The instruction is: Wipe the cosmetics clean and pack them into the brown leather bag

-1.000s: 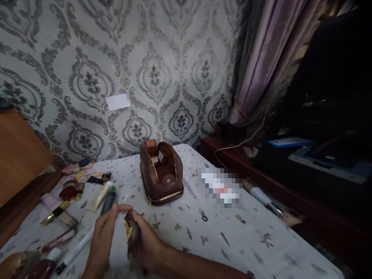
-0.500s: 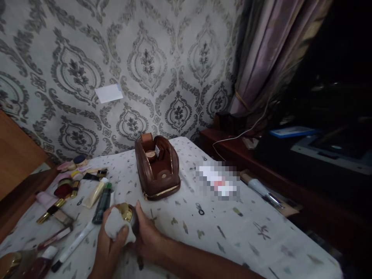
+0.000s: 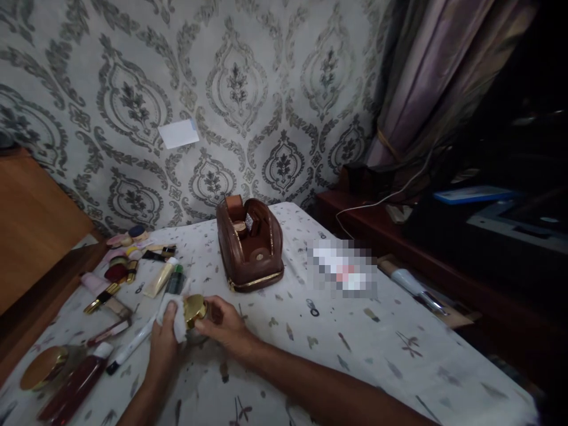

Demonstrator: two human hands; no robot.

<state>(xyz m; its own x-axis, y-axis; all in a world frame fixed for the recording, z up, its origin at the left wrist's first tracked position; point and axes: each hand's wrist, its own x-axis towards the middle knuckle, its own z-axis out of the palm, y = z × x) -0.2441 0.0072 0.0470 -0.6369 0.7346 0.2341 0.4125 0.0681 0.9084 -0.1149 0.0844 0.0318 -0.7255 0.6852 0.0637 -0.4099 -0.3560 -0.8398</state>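
My left hand (image 3: 163,337) is closed on a crumpled white wipe (image 3: 179,319), thumb on top, and presses it against the side of a cosmetic jar. That jar, with its shiny gold lid (image 3: 194,310), is gripped by my right hand (image 3: 228,325), whose fingers curl round its far side. Most of the jar's body is hidden. Beyond my hands a brown leather cosmetic bag (image 3: 255,276) stands unzipped, with a few small items inside. Just behind the wipe lie a dark green tube (image 3: 174,280) and a cream tube (image 3: 160,278).
Several cosmetics are spread on the left: a dark red bottle (image 3: 75,384), a round gold-lidded jar (image 3: 44,368), a white pen-like stick (image 3: 135,343) and a gold-and-black tube (image 3: 102,297). A blurred-out item (image 3: 341,267) lies right of the bag. A brush (image 3: 417,290) rests beside the table's right edge.
The jar has turned so its gold lid faces me more, and the wipe has shifted to its left side. My view has swung slightly left.
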